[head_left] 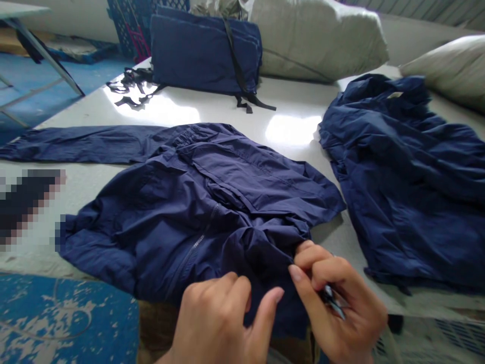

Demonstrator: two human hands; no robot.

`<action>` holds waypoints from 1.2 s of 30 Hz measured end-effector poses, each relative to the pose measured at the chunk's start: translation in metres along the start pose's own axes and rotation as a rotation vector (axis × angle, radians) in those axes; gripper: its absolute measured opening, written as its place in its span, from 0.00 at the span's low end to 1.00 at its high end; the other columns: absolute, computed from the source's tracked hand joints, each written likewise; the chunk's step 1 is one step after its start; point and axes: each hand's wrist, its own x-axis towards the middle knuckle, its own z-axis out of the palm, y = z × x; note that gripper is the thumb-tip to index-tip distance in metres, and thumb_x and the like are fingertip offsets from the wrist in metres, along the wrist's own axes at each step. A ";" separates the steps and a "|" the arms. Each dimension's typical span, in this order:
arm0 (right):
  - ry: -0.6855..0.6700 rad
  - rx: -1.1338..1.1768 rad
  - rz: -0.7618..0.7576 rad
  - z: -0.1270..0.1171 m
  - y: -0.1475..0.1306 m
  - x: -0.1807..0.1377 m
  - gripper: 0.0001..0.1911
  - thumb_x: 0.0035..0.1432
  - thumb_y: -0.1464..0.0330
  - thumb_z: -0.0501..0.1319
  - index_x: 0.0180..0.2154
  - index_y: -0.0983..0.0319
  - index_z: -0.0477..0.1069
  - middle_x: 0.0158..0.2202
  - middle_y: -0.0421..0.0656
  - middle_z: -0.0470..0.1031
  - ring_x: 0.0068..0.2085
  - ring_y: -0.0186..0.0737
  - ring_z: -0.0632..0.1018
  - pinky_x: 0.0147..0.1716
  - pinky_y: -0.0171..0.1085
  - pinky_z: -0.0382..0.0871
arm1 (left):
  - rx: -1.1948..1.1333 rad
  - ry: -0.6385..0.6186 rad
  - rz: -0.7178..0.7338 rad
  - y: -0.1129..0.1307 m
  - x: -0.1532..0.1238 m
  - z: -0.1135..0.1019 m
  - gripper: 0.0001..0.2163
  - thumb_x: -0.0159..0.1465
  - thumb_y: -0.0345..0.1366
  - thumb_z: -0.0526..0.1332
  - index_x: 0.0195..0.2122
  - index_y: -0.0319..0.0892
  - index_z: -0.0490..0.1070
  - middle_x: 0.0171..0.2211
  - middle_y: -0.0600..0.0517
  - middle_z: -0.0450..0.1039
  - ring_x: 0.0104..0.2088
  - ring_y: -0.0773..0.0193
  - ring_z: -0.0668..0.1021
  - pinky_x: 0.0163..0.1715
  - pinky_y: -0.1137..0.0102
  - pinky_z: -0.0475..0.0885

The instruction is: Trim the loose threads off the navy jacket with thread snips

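Note:
A navy blue jacket (144, 227) with a zipper (197, 242) lies spread and rumpled before me, one sleeve (83, 144) stretched to the left. My right hand (337, 298) pinches an edge of its fabric between thumb and fingertips. Tucked in that same palm is a small dark and silver metal tool (333, 302), mostly hidden by the fingers. At the near edge of the jacket my left hand (220, 318) rests with its fingers curled into the cloth and its thumb raised apart; the fingertips are hidden.
Another navy garment (413, 192) lies heaped at right on the white table (295, 101). Behind stand a strapped stack of folded navy cloth (197, 55), black straps (136, 83) and large pale sacks (314, 40). A worn blue surface (68, 318) is at lower left.

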 end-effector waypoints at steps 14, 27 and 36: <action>0.111 -0.119 0.016 -0.005 -0.001 -0.007 0.16 0.58 0.84 0.64 0.31 0.59 0.63 0.28 0.36 0.69 0.32 0.34 0.75 0.39 0.38 0.71 | -0.843 -0.386 -0.611 -0.024 0.013 -0.016 0.09 0.65 0.39 0.68 0.33 0.40 0.85 0.30 0.48 0.85 0.32 0.58 0.85 0.34 0.72 0.80; 0.234 -0.331 0.031 0.006 -0.003 -0.004 0.14 0.62 0.80 0.64 0.31 0.59 0.62 0.28 0.36 0.70 0.28 0.31 0.74 0.31 0.33 0.65 | -1.512 -0.013 -0.577 -0.030 0.015 -0.001 0.06 0.60 0.37 0.74 0.35 0.40 0.87 0.28 0.47 0.84 0.33 0.54 0.87 0.41 0.63 0.83; 0.290 -0.318 0.112 0.008 -0.008 -0.001 0.15 0.63 0.76 0.65 0.29 0.58 0.62 0.26 0.34 0.70 0.27 0.31 0.73 0.30 0.33 0.65 | -1.157 0.101 -0.544 -0.033 0.010 0.002 0.08 0.66 0.38 0.70 0.43 0.41 0.85 0.36 0.49 0.84 0.37 0.59 0.84 0.39 0.71 0.79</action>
